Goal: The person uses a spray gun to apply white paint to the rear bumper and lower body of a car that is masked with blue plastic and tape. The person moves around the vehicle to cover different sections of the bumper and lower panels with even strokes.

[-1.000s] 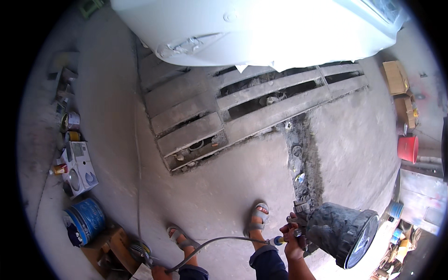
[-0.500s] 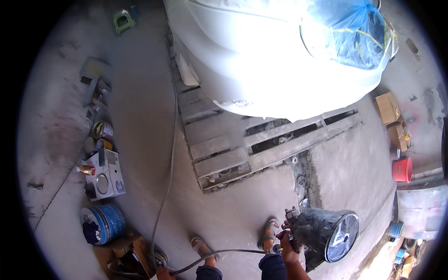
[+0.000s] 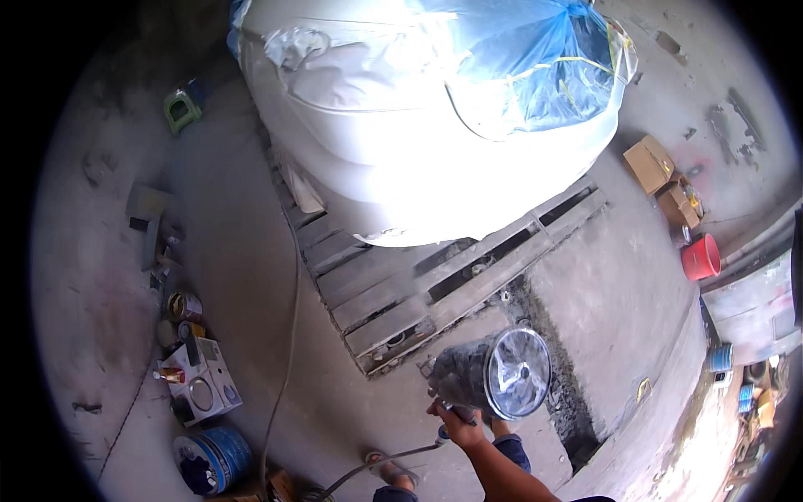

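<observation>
My right hand (image 3: pixel 462 427) is closed round the handle of a spray gun. The gun's large dark cup (image 3: pixel 465 374), with a clear, paint-smeared lid (image 3: pixel 519 373), tilts so the lid faces up and right. A grey air hose (image 3: pixel 381 458) runs from the fitting below this hand toward the lower edge. My left hand is out of view. Ahead stands a large, rounded white body (image 3: pixel 360 176), perhaps a vehicle, with blue plastic sheeting (image 3: pixel 535 75) taped over part of it. The gun is apart from it, and glare hides much of the white surface.
A slatted floor grate (image 3: pixel 376 314) with open gaps lies under the white body. A debris-filled trench (image 3: pixel 569 402) runs to my right. Left are a white box (image 3: pixel 205 381), a blue bucket (image 3: pixel 222 456) and a green stool (image 3: pixel 180 110); right, a red bucket (image 3: pixel 701 257) and cardboard boxes (image 3: pixel 650 164).
My right hand has carried the spray gun left and forward, and its lid is turned further up. My left hand, earlier on the hose at the lower edge, has gone out of view.
</observation>
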### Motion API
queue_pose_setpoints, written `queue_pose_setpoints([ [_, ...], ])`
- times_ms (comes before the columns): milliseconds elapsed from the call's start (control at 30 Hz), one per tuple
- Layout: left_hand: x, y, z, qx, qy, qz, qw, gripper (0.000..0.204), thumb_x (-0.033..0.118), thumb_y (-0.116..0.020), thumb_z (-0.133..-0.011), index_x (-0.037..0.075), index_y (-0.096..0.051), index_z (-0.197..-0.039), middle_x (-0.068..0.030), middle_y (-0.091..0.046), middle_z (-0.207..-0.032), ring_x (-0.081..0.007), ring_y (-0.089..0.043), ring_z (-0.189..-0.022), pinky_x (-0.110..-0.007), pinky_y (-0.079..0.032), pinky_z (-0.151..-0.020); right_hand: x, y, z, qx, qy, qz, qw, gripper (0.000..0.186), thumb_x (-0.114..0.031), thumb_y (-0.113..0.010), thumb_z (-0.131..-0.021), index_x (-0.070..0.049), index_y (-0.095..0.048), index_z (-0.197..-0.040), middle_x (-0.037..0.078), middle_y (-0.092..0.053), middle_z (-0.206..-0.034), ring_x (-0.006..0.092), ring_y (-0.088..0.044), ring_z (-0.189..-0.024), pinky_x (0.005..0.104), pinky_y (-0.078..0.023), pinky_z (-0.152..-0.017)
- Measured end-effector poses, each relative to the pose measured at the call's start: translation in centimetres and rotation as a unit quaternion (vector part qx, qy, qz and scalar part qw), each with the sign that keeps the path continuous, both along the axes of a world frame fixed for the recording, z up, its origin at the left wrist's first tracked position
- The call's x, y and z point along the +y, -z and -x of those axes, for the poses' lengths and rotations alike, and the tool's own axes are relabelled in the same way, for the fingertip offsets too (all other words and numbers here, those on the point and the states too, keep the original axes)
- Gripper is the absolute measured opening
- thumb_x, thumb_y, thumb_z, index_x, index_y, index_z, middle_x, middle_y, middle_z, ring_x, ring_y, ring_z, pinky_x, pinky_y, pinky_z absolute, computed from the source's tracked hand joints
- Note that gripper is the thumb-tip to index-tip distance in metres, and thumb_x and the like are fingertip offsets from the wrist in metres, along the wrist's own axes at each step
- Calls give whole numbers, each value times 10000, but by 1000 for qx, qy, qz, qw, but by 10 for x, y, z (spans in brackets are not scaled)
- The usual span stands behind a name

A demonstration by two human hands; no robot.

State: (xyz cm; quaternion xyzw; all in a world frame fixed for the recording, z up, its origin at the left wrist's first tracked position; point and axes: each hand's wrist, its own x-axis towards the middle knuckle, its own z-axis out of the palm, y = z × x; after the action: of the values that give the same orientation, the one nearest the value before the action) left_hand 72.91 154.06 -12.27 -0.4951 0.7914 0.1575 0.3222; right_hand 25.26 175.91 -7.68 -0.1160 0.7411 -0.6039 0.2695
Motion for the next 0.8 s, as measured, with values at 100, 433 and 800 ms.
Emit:
queue_pose_setpoints([
  [100,6,-2,27,-4,27,-11,1000,264,201,-602,-772,-23,-636,-908,-250,-602,-931,-407,-560,-903,-470,-447,-805,12,5,47,-61,27,32,997,139,-168,-601,-828,-50,-671,-854,43,-654,-791,157,-609,-762,306,-470,-690],
  [433,149,19,210,-83,20,-67,994,314,311,-630,-732,0,-638,-781,-229,-610,-832,-394,-592,-844,-484,-468,-756,136,14,266,-122,96,116,981,156,-110,-646,-824,-19,-637,-951,43,-620,-699,116,-603,-637,248,-471,-575],
  [800,231,-18,348,-34,-60,-104,992,385,396,-615,-745,32,-662,-864,-221,-633,-886,-397,-599,-881,-473,-486,-766,244,-29,427,-32,318,-43,947,273,-372,-594,-878,-126,-519,-786,-1,-496,-584,58,-398,-416,204,-291,-363],
])
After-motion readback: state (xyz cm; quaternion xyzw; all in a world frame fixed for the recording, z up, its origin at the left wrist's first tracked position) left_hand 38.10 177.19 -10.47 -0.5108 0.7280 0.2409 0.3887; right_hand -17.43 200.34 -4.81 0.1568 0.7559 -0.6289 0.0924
